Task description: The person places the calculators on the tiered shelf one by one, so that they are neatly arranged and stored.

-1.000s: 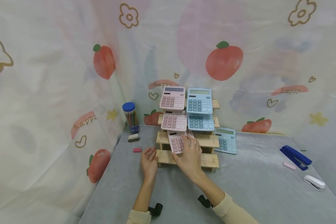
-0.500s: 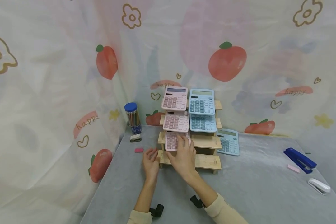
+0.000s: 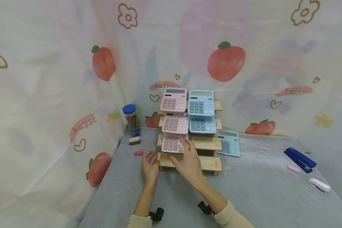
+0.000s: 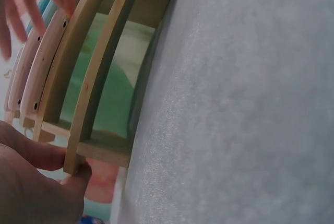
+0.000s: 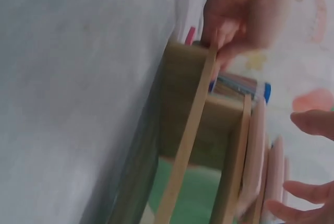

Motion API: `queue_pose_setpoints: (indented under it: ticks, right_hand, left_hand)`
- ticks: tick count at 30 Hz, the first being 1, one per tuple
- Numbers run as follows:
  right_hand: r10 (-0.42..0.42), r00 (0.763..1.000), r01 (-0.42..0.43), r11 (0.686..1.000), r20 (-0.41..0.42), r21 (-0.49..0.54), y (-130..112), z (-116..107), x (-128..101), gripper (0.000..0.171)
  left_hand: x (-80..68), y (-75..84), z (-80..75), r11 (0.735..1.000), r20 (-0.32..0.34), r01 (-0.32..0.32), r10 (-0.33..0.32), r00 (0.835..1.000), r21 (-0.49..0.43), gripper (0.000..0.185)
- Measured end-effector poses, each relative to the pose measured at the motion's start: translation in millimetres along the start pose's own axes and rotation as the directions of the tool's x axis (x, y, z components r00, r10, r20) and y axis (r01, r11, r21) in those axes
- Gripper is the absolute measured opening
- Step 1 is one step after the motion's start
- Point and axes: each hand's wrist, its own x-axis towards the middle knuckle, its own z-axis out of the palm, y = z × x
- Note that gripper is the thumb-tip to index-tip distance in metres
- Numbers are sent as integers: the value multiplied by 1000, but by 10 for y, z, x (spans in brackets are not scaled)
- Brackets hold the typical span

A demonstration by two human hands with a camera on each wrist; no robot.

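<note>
A stepped wooden display rack [image 3: 206, 143] stands against the backdrop. Its lowest board is pinched at the left end between thumb and finger of my left hand [image 3: 150, 166], plainly so in the left wrist view, where the board's end [image 4: 78, 148] shows. On the third tier down lies a pink calculator [image 3: 171, 144], square to the board, its top under the tier above. My right hand [image 3: 189, 163] hovers before its lower right corner, fingers spread and relaxed; in the right wrist view these fingers [image 5: 308, 192] hold nothing. Above sit two pink calculators [image 3: 175, 123] and two blue calculators [image 3: 201, 103].
Another blue calculator [image 3: 229, 144] leans at the rack's right side. A pencil tub [image 3: 132, 120], a small stapler [image 3: 135, 141] and a pink eraser [image 3: 138, 153] are at left. A blue stapler [image 3: 300, 160], a pale eraser [image 3: 294, 168] and a white stapler [image 3: 319, 185] lie at right.
The third-tier pink calculator was slanted under my right hand; it has turned straight and shifted left. My right hand has drawn back from it. The left hand stays at the rack's end.
</note>
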Motion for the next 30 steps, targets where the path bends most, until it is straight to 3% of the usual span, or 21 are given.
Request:
queue_pose_setpoints:
  ticks: [4,8,11,18,21,25,30]
  right_hand:
    - [15,999,-16,999,-37,-27,172,-197,-57,69]
    - [4,1000,-5,999,-23,-46,343,-407,-125,54]
    - [4,1000,-4,998,-11,-64,486,-588,-153,45]
    - [136,990,-133,986,25,-105,898,-1027,-209,33]
    - [151,989,-148,981,13,-127,1115,-1162,-180,28]
    - [141,990,-142,977,-18,-158,1395,-1270,-92,32]
    - [197,980,-197,962,-21,-188,1706,-1260,65,59]
  left_hand:
    - [0,-19,-32,1000,-11,11,-11,1000,-1,52]
    - [1,-25,-66,1000,-40,21,-21,999,8,52]
    - [6,-13,-54,1000,-21,23,-22,1000,18,53]
    - [-6,-6,-3,1000,-4,23,-23,1000,18,52]
    - [-3,-2,-7,999,0,31,-31,1000,25,52]
    - [-1,-5,-11,999,14,39,-39,999,23,51]
    - [-5,-4,-7,999,24,42,-42,999,10,50]
